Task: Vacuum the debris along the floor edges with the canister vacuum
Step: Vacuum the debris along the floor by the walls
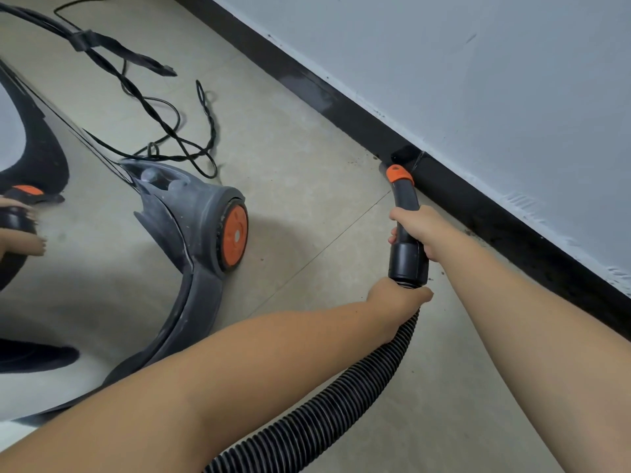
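Item: canister vacuum [191, 227], on floor [307, 158] mid-left. Our right hand [418, 233] grips rigid wand handle [406, 206]; left hand [397, 297] clasps ribbed hose [341, 404] at cuff. We judge wand light and stiff, hose floppy. Nozzle tip at baseboard [341, 100] indistinct; debris [473, 233] faint.

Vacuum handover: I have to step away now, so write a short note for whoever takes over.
Right hand grips the black wand handle; left hand holds the ribbed hose just below the cuff.
Nozzle is at the black baseboard, at the floor edge.
Canister stands to the left, its cord loose on the floor.
Dark specks remain along the edge near the right arm. How much is already cleaned cannot be told.
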Tool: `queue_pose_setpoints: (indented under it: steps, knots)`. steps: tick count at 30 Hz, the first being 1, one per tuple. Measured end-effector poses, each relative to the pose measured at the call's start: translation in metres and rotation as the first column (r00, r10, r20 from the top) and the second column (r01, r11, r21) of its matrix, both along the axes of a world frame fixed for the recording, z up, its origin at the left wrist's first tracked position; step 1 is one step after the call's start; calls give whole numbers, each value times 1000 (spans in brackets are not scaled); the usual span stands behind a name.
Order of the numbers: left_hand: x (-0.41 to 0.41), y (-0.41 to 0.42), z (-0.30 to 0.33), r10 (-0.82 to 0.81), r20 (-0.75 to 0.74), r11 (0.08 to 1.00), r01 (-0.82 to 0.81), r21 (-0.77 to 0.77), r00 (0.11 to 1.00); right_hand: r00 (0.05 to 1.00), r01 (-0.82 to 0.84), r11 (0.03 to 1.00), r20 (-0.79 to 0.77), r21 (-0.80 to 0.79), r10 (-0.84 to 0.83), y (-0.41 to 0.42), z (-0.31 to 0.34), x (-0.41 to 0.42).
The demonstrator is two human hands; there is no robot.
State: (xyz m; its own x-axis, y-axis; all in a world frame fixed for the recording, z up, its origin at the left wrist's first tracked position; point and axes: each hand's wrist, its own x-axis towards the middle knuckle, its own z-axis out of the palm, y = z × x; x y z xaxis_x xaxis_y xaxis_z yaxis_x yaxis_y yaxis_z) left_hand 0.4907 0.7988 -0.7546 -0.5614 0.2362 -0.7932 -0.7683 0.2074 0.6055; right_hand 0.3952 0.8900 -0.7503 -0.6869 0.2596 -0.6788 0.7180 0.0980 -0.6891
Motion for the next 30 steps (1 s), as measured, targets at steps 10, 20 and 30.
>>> queue_pose_setpoints:
  steps: [10,20,30]
  knots:
    - [-40,-16,6,98,-39,995,-98,-11,994,992,-129,989,-7,73,130,-27,11,-44]
    - [-12,-1,13,187,42,981,-189,34,981,967,-253,965,39,70,251,-29,18,-28]
    - [5,-18,30,38,81,998,-42,39,996,988,-151,976,45,156,146,-31,18,-1]
